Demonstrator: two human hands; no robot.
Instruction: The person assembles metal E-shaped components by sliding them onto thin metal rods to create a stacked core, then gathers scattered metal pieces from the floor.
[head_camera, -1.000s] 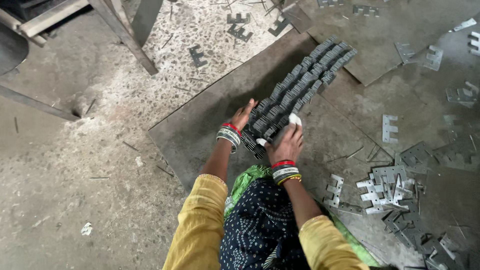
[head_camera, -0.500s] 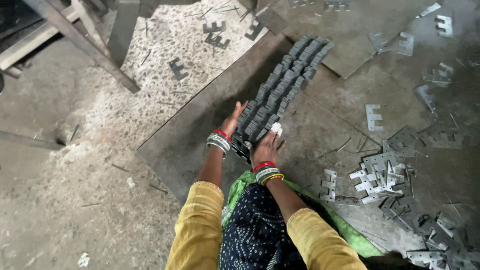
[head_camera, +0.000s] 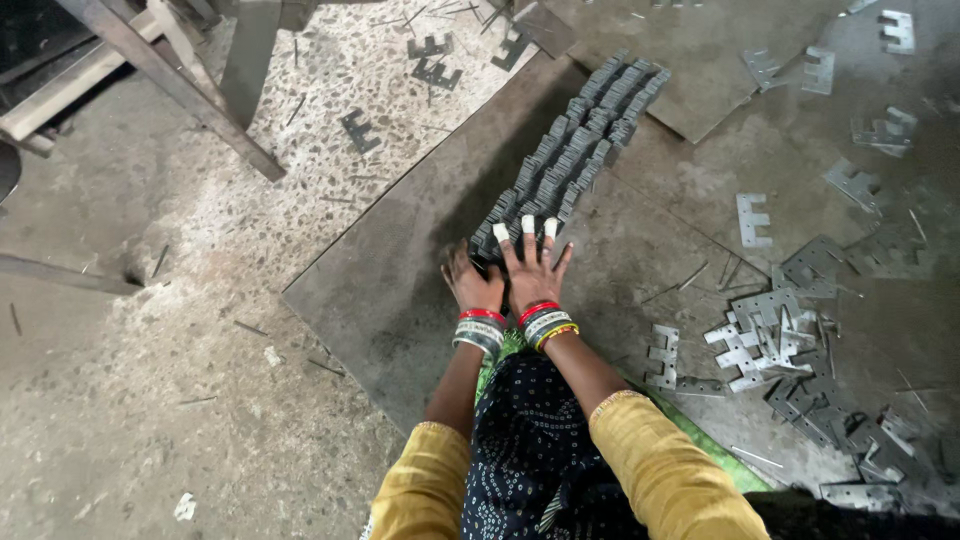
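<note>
Both hands flat and open against the near end of the row of stacked metal plates (head_camera: 570, 150), left hand (head_camera: 474, 285) beside right hand (head_camera: 532, 275), fingers spread, gripping nothing; looks like squaring up and bracing the stack. Row lies on the grey metal sheet (head_camera: 400, 270), long axis running from the hands diagonally up-right, away from the person

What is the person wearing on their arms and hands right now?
Mustard-yellow sleeves reach to mid-forearm on both arms. The left hand has red and patterned silver-grey bangles at the wrist; the right hand has red, patterned and yellow bangles. White tape or caps cover three right fingertips.
</note>
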